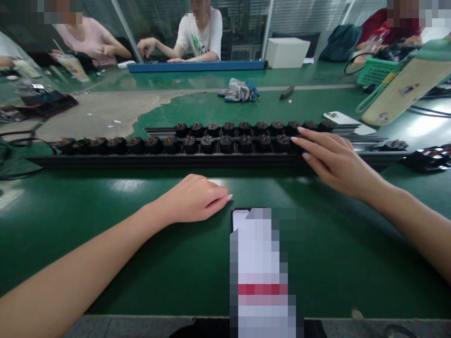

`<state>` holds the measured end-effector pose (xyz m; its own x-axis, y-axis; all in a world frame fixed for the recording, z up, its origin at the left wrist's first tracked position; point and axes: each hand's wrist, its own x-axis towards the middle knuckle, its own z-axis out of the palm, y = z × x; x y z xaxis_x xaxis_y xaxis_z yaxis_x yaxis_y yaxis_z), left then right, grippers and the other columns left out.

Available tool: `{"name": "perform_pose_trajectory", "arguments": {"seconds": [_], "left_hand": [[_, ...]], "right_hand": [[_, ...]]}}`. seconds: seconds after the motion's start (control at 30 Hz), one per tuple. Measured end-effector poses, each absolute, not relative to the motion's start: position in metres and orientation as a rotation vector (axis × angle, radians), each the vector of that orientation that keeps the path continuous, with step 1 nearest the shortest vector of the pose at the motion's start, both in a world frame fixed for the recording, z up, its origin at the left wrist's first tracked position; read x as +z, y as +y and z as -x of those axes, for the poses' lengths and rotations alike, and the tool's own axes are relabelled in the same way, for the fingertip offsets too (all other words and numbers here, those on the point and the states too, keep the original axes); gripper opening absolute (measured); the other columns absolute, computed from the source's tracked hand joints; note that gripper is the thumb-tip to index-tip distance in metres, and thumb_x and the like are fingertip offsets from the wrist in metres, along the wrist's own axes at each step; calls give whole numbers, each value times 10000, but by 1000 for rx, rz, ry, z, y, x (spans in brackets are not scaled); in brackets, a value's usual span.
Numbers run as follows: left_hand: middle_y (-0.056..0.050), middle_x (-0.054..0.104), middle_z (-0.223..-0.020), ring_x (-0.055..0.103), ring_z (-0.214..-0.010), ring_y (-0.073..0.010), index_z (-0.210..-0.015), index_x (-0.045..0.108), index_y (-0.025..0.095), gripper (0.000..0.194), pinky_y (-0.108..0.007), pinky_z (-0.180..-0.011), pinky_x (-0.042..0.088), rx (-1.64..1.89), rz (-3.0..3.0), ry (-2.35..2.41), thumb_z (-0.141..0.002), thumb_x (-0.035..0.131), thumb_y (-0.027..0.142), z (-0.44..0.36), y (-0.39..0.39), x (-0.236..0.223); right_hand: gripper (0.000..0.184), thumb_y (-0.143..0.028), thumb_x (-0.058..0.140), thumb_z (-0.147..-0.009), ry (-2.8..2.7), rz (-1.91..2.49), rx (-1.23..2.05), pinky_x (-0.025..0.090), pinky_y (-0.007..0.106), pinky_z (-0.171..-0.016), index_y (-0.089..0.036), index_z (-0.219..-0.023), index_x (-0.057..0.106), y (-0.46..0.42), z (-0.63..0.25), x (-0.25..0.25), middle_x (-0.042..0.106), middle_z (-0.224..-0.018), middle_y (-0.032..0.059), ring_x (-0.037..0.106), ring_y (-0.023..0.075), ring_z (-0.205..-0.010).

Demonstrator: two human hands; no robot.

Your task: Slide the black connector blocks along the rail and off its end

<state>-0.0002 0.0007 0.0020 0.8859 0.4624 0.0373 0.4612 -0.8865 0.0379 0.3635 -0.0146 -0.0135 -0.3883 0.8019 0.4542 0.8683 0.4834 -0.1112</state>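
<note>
The right hand (333,159), nearer, has plugs (225,142) toward 10 o'clock; whether it pinches 1, I cannot tell. Their rail (158,162) runs 9-to-3. Left hand (195,199): curled.

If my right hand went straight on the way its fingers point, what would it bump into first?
Most likely the black, copper-pinned part in the front row, just beyond the fingertips of your right hand. Depth is hard to judge, so the hand might pass above it.
</note>
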Motion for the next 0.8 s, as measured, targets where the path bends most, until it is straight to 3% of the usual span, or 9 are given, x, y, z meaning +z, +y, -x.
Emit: {"name": "perform_pose_trajectory", "arguments": {"seconds": [0.43, 0.67, 0.8], "left_hand": [[5, 575, -576, 522, -528, -146, -695, 540, 195, 414, -296, -571, 357, 50, -3058, 740, -1060, 387, 314, -1, 1, 2], [3, 570, -577, 526, -533, -150, -694, 546, 193, 419, -300, -571, 359, 56, -3042, 738, -1061, 384, 315, -1, 1, 3], [3, 568, -576, 524, -531, -148, -698, 548, 193, 412, -297, -567, 353, 64, -3034, 739, -1059, 389, 311, -1, 1, 3]], "right_hand": [[442, -409, 419, -1016, -2236, 1347, -218, 436, 555, -1118, -382, -1427, 579, -16, -374, -4, 566, -1487, 20, 554, 274, -1331], [365, -330, 508, -1001, -2230, 1264, -324, 468, 481, -1102, -206, -1296, 682, -16, -383, -1, 648, -1367, 116, 599, 265, -1276], [321, -320, 536, -986, -2215, 1257, -344, 492, 445, -1063, -194, -1221, 714, -15, -390, 1, 682, -1290, 137, 626, 258, -1232]]}}
